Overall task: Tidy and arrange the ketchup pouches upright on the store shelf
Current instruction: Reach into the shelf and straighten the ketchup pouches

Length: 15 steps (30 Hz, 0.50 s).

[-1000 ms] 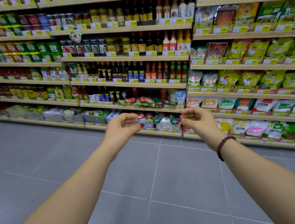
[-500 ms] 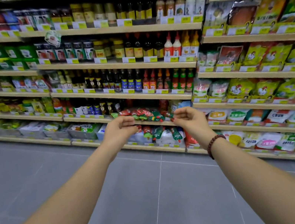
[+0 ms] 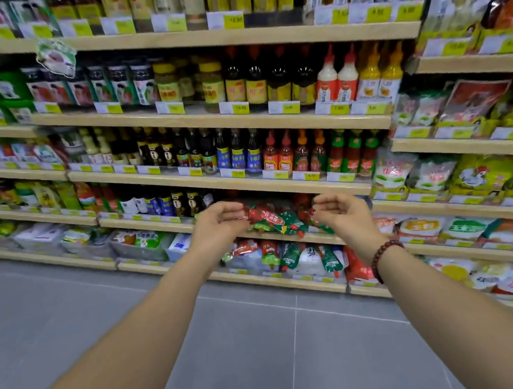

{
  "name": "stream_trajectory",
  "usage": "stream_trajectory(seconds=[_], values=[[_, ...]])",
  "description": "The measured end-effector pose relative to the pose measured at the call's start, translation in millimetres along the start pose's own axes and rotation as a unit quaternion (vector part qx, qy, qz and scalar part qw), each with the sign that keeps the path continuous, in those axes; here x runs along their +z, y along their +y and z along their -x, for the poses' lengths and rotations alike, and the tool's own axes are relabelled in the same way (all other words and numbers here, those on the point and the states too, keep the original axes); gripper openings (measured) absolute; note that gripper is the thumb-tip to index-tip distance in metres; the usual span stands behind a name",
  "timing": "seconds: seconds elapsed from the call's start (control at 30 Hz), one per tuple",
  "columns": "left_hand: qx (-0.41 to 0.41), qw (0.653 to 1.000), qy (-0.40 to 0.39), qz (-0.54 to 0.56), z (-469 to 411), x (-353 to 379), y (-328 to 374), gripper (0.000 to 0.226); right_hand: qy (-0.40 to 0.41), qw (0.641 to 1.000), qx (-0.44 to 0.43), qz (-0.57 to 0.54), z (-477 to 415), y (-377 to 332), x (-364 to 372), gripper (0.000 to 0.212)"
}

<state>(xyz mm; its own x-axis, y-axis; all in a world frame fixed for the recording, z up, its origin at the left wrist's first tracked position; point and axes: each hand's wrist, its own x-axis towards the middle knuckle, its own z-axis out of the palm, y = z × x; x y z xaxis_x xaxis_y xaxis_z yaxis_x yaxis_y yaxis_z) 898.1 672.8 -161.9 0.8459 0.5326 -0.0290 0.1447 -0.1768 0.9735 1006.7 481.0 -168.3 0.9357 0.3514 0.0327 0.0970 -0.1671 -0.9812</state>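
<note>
Red and green ketchup pouches (image 3: 274, 220) lie flat in a messy pile on the second shelf from the bottom (image 3: 320, 237). More pouches (image 3: 292, 256) lean over white bags on the bottom shelf. My left hand (image 3: 219, 226) is stretched out just left of the pile, fingers curled and apart, holding nothing. My right hand (image 3: 341, 212), with a bead bracelet at the wrist, reaches in at the pile's right side, also with nothing in it. Both hands stand in front of the pile; whether they touch it cannot be told.
Rows of sauce bottles (image 3: 241, 154) fill the shelves above the pouches. Yellow and green seasoning bags (image 3: 483, 176) fill the shelves on the right. White packs (image 3: 141, 242) sit low on the left. Grey tiled floor (image 3: 207, 355) lies below.
The view has moved closer to the shelves. Both hands have reached forward to either side of the ketchup pouch pile, with fingers a little more spread.
</note>
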Motion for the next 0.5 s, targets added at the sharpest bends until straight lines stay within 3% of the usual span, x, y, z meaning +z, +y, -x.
stream_trajectory(seconds=[0.5], values=[[-0.044,0.999,-0.003,0.003,-209.3,13.5,-13.4,0.032,-0.019,0.999,0.047,0.007,-199.6,24.7,39.6,0.018]])
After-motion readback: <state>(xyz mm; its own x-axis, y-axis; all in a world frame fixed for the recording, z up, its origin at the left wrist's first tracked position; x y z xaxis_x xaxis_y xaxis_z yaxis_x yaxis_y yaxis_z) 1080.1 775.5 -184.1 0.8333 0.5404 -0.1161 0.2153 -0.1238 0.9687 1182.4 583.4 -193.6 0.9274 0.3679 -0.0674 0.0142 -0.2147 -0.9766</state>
